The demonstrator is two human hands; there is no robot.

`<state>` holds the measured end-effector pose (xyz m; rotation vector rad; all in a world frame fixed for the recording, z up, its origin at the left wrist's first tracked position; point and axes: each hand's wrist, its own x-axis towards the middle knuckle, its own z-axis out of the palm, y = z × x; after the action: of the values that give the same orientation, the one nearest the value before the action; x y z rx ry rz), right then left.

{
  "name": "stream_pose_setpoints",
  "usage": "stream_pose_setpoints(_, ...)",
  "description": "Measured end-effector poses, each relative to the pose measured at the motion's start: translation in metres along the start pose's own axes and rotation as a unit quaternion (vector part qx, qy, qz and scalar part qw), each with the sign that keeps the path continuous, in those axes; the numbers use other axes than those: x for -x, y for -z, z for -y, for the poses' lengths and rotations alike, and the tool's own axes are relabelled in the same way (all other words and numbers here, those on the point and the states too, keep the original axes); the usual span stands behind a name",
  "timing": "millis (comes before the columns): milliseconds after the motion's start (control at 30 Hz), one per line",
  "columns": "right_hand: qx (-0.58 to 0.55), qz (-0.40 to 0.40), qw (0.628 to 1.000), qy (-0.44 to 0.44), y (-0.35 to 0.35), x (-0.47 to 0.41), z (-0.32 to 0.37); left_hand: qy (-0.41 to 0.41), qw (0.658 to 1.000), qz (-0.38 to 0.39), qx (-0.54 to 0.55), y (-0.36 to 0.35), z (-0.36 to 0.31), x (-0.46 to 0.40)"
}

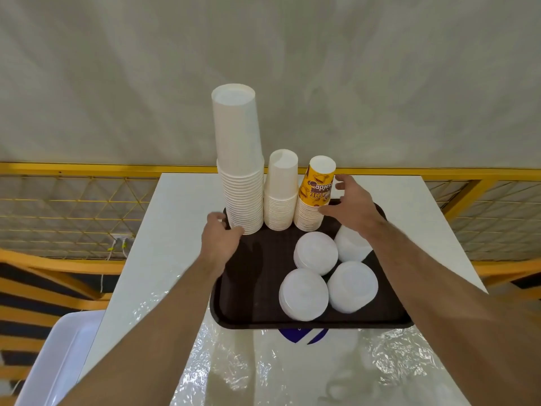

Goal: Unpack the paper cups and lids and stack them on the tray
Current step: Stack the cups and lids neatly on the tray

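Between right fingers [341,186]: yellow cup stack [314,197].

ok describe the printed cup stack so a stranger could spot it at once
On the dark brown tray, three upside-down cup stacks line the far edge. The yellow-topped stack is the shortest, beside the right hand. The other two are plain white; only this one's top cup carries a yellow print.

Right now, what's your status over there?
Left hand touching tall cup stack. Right hand open beside yellow cup stack. Lids on tray. Nothing blocking.
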<state>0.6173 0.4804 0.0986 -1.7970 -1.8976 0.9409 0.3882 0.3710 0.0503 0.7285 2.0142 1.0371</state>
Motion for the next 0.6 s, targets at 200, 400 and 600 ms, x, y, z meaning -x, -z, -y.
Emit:
stream_pose_setpoints(200, -0.006, -0.055, 0.998, -0.001, 0.005, 0.040, -0.009, 0.016, 0.988, 0.137, -0.066, -0.046, 0.008, 0.033)
stream_pose_setpoints(400, 0.036, 0.022, 0.999, 0.011, -0.018, 0.057, -0.012, 0.011, 0.962, 0.233, -0.139, -0.095, -0.015, 0.032)
stream_pose_setpoints(600, 0.054, 0.058, 0.997, 0.009, -0.023, 0.056, -0.019, -0.005, 0.953, 0.208, -0.219, -0.107, -0.018, 0.022)
